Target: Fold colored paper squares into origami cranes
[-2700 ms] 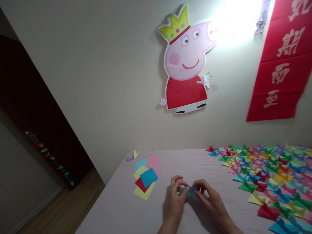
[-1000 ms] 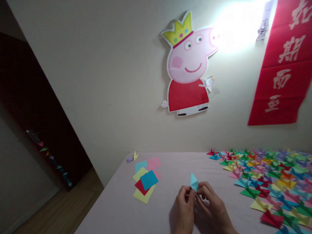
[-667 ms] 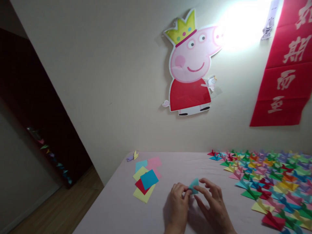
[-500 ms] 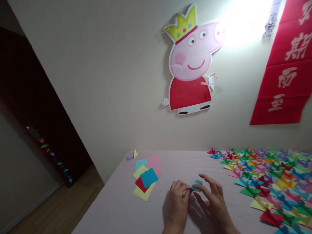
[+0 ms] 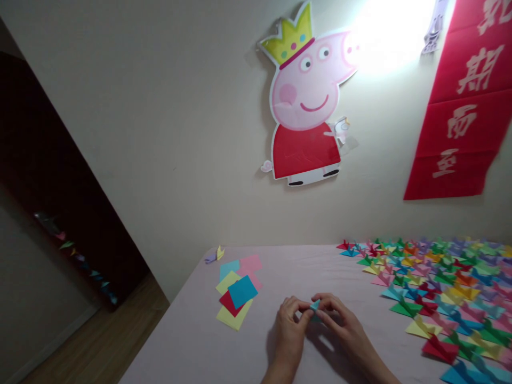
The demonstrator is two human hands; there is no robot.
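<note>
A small light-blue piece of folded paper (image 5: 315,306) is held just above the table between my two hands. My left hand (image 5: 291,326) pinches its left side between thumb and fingers. On the other side, my right hand (image 5: 342,322) has closed thumb and fingertips on its right edge. The paper shows a pointed, triangular shape, and fingertips cover part of it. Left of my hands lies a loose pile of square paper sheets, with a blue sheet (image 5: 242,292) on top of a red sheet (image 5: 231,305) and yellow ones (image 5: 236,318).
Rows of folded paper cranes (image 5: 440,298) in many colours cover the table's right side. Two folded pieces, one yellow (image 5: 220,253), one purple (image 5: 210,258), sit at the far left corner of the pink-covered table (image 5: 192,341). A wall (image 5: 200,133) with a pig cutout (image 5: 308,149) stands behind.
My right hand's spread fingers have closed onto the light-blue paper, which now stands up as a narrow point rather than lying flatter. The view has shifted slightly right.
</note>
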